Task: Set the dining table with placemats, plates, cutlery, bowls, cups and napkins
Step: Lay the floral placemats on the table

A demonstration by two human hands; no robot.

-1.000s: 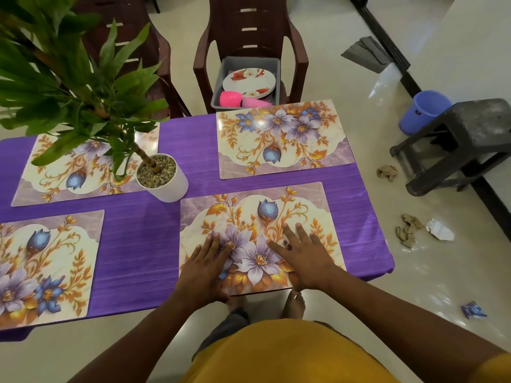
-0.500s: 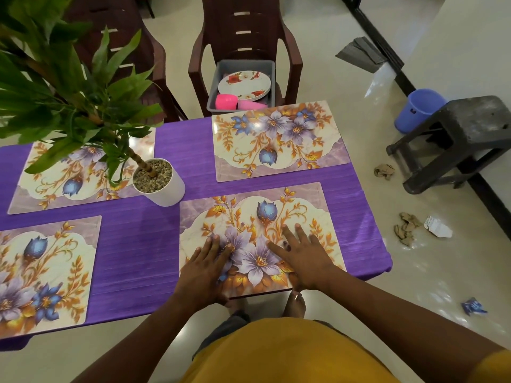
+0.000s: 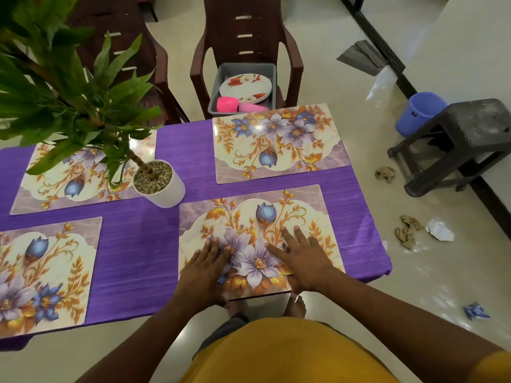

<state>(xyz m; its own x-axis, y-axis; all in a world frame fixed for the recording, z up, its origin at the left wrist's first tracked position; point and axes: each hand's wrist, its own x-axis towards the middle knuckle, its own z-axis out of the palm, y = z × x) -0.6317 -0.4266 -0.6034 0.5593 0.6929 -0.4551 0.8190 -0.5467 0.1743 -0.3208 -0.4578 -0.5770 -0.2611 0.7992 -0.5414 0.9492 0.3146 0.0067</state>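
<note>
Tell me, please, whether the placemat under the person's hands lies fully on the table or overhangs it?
It overhangs slightly: the placemat has its near edge past the purple table edge, with floor and feet showing beneath.

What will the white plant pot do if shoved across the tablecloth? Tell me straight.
The white plant pot probably tips rather than slides: its tall leafy stem leans left, well above a narrow base. The gravel fill likely makes it heavy. The purple tablecloth may drag along with it.

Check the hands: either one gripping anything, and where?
Nothing gripped. Left hand and right hand lie flat, fingers straight, on the near part of the rectangular floral placemat.
</note>
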